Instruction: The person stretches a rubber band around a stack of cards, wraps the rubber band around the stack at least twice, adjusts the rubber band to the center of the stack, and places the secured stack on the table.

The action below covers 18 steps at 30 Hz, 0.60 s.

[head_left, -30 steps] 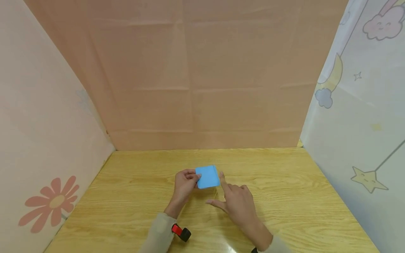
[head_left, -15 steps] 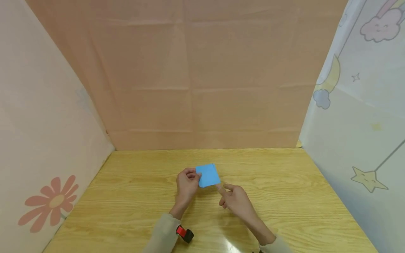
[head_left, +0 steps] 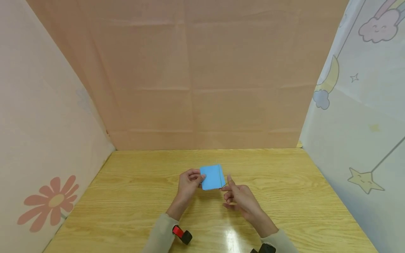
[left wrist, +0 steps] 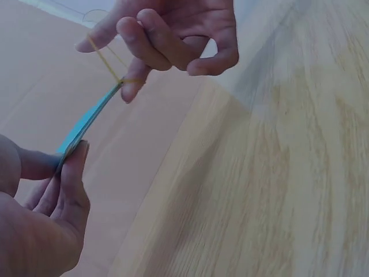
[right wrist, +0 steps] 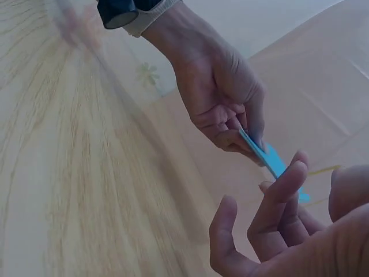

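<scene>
A thin blue stack of cards (head_left: 211, 177) is held just above the wooden table (head_left: 284, 196). My left hand (head_left: 193, 180) pinches its left edge between thumb and fingers; the left wrist view shows the stack (left wrist: 86, 124) edge-on in that pinch (left wrist: 66, 173). My right hand (head_left: 232, 191) is at the stack's right edge with curled fingers. It holds a thin yellow rubber band (left wrist: 106, 57) stretched off that end between index finger and thumb (left wrist: 150, 40). The band (head_left: 220, 175) crosses the stack near its right edge. The right wrist view shows the blue stack (right wrist: 274, 163) between both hands.
Pink paper walls stand at the back (head_left: 202, 88) and left (head_left: 47, 140), and a pale patterned wall (head_left: 357, 123) on the right, boxing in the table. A red and black wrist camera (head_left: 181, 234) sits at my left sleeve.
My right hand lifted off the table, curled its fingers and came to the stack's right edge. A yellow band now shows across the stack. The left hand keeps its pinch.
</scene>
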Motion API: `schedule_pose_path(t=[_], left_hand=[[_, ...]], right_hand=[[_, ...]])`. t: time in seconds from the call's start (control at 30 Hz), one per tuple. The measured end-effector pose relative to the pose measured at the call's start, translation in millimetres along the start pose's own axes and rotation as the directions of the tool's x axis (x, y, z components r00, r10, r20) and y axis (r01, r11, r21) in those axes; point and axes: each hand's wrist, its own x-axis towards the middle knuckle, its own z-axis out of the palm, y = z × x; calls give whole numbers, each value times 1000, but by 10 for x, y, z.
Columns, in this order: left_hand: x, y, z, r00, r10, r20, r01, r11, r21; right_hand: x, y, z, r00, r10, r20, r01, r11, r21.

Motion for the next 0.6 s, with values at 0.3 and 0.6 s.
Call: schedule_pose_path(t=[0.3, 0.6], left_hand=[[-32, -5, -69, 970, -64, 233, 73, 997, -31], [-60, -8, -67, 935, -78, 347, 86, 996, -8]], right_hand=[[30, -11, -142, 997, -6, 74, 8, 1000, -28], [90, -105, -268, 993, -55, -109, 55, 998, -9]])
